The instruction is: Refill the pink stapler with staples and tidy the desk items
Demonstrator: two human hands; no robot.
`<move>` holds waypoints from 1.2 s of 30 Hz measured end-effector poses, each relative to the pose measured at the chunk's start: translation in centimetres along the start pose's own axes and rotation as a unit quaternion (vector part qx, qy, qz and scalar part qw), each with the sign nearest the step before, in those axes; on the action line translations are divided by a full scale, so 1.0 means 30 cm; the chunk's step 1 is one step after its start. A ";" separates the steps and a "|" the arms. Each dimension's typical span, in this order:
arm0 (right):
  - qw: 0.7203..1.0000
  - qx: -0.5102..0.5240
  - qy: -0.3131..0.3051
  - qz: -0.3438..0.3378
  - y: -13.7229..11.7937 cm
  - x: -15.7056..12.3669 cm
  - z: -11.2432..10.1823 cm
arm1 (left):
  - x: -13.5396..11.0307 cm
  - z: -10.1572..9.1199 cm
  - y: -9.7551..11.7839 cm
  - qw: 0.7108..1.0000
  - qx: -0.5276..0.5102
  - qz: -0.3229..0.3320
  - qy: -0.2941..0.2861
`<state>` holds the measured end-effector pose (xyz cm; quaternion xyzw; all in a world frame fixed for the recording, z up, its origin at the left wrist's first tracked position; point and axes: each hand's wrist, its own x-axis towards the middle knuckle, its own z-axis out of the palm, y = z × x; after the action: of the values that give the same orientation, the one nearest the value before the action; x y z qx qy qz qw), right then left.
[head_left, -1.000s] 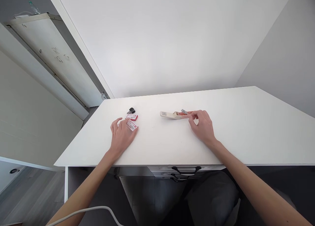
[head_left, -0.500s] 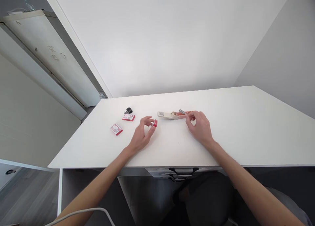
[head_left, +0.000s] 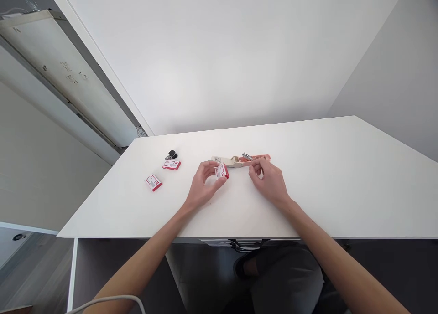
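Note:
My left hand holds a small red and white staple box between thumb and fingers, just above the white table. A beige and orange stapler lies opened out flat behind both hands. My right hand rests near the stapler's orange end, fingers curled, and I cannot make out anything in them. Two more red and white boxes lie to the left, one farther back and one nearer the edge.
A small black clip-like object sits behind the left boxes. A drawer handle shows under the table's front edge. A white cable crosses the bottom left. A wall rises behind the table.
My left hand picked one box from the group at the left and carried it right to the middle, beside the stapler. My right hand drew back slightly from the stapler's end.

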<state>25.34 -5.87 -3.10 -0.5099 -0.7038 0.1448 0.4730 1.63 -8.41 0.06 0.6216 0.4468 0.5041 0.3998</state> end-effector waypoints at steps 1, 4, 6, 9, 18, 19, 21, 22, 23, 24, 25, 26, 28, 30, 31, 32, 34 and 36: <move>1.000 0.001 -0.005 -0.002 0.001 0.000 0.001 | 0.006 0.003 -0.002 1.000 -0.001 0.011 0.025; 1.000 0.002 -0.020 -0.022 0.005 0.000 0.006 | 0.039 -0.012 -0.008 0.990 -0.095 -0.035 0.101; 0.999 0.000 -0.033 -0.041 0.008 -0.001 0.009 | 0.062 -0.038 -0.009 0.966 -0.196 -0.096 0.138; 0.997 0.000 -0.048 -0.065 0.008 -0.001 0.009 | 0.082 -0.076 -0.006 0.926 -0.302 -0.149 0.169; 0.993 0.010 -0.089 -0.074 -0.017 0.004 -0.011 | 0.106 -0.102 -0.012 0.938 -0.252 -0.107 0.214; 0.993 0.011 -0.090 -0.069 -0.018 0.005 -0.012 | 0.109 -0.106 -0.012 0.937 -0.251 -0.112 0.216; 0.994 0.013 -0.093 -0.063 -0.018 0.005 -0.013 | 0.108 -0.105 -0.011 0.947 -0.204 -0.109 0.222; 0.993 0.014 -0.095 -0.061 -0.017 0.005 -0.012 | 0.105 -0.099 -0.012 0.957 -0.159 -0.100 0.221; 0.993 0.015 -0.097 -0.060 -0.016 0.004 -0.012 | 0.101 -0.089 -0.013 0.966 -0.102 -0.083 0.221; 0.993 0.015 -0.098 -0.059 -0.014 0.003 -0.012 | 0.095 -0.077 -0.014 0.972 -0.034 -0.057 0.224; 0.993 0.014 -0.099 -0.058 -0.012 0.002 -0.011 | 0.088 -0.066 -0.016 0.972 0.040 -0.026 0.229; 0.993 0.013 -0.100 -0.057 -0.009 0.001 -0.011 | 0.081 -0.058 -0.018 0.965 0.114 0.003 0.236; 0.993 0.010 -0.104 -0.058 -0.005 -0.002 -0.011 | 0.064 -0.060 -0.023 0.931 0.250 0.041 0.261; 0.993 0.006 -0.105 -0.056 -0.001 -0.003 -0.012 | 0.041 -0.095 -0.029 0.885 0.361 0.050 0.288; 0.993 0.004 -0.103 -0.053 0.001 -0.004 -0.012 | 0.026 -0.124 -0.032 0.864 0.403 0.050 0.298; 0.994 0.002 -0.102 -0.049 0.002 -0.005 -0.012 | 0.008 -0.158 -0.036 0.844 0.440 0.046 0.303; 0.994 -0.004 -0.099 -0.043 0.006 -0.007 -0.011 | -0.030 -0.234 -0.043 0.814 0.500 0.034 0.292; 0.994 -0.009 -0.098 -0.038 0.008 -0.009 -0.009 | -0.065 -0.302 -0.049 0.793 0.541 0.019 0.280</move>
<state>25.71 -6.07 -3.25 -0.4702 -0.7670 0.1699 0.4022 -7.67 -9.43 -0.31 0.5764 0.7273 0.3395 -0.1538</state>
